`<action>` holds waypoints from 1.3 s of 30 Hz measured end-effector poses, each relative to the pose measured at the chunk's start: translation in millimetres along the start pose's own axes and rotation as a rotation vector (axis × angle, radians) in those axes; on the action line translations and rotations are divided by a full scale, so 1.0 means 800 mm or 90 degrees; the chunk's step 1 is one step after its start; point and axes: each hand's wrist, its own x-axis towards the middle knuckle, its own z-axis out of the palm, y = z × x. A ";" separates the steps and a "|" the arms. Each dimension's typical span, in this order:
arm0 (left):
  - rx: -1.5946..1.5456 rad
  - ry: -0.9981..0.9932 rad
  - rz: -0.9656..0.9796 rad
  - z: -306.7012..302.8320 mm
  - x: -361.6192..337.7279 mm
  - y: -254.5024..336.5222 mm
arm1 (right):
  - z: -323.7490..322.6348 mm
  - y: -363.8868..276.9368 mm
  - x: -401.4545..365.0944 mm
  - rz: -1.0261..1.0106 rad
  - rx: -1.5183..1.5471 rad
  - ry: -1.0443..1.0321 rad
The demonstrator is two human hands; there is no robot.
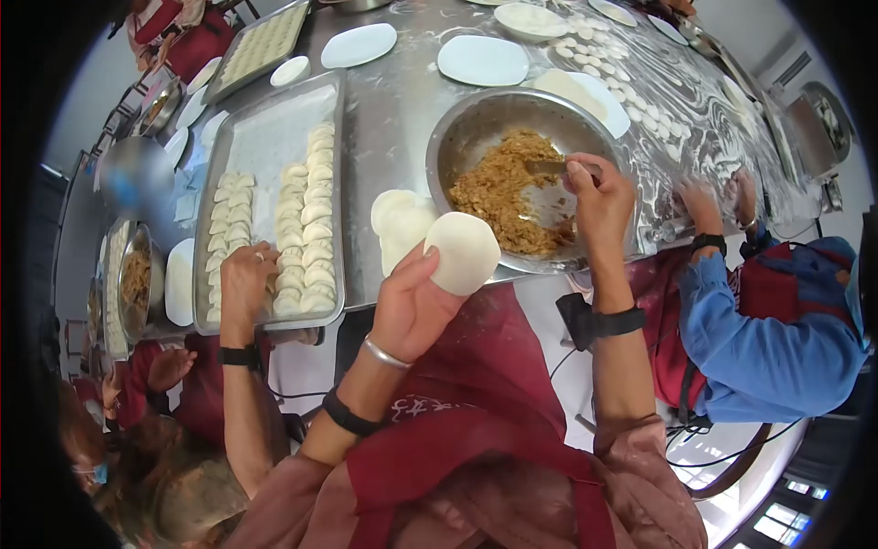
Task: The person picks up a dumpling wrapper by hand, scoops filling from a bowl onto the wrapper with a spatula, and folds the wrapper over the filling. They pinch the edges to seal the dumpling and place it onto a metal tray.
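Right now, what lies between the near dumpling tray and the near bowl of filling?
In the head view, overlapping dough rounds lie on the table between tray and bowl; the left hand holds another round beside them.

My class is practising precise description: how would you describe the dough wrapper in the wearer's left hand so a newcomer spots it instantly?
On the table, find the large steel bowl of brown filling. At its near left side, the left hand holds a pale, flat, round dough wrapper. Similar wrappers lie just beyond it on the table; this one is raised in the fingers.
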 end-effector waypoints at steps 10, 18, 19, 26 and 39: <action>0.008 0.037 0.003 -0.004 0.005 -0.010 | 0.008 -0.004 -0.019 0.133 0.120 -0.009; 0.016 0.041 0.002 -0.004 0.004 -0.011 | -0.002 -0.019 -0.018 0.283 0.236 -0.026; 0.015 0.037 0.003 -0.003 0.004 -0.011 | -0.004 -0.018 -0.017 0.302 0.249 -0.021; 0.002 0.026 0.010 0.002 0.003 -0.010 | -0.011 -0.020 -0.014 0.367 0.356 -0.020; -0.064 -0.020 0.054 0.016 0.026 0.011 | -0.025 -0.087 -0.066 0.261 0.447 -0.049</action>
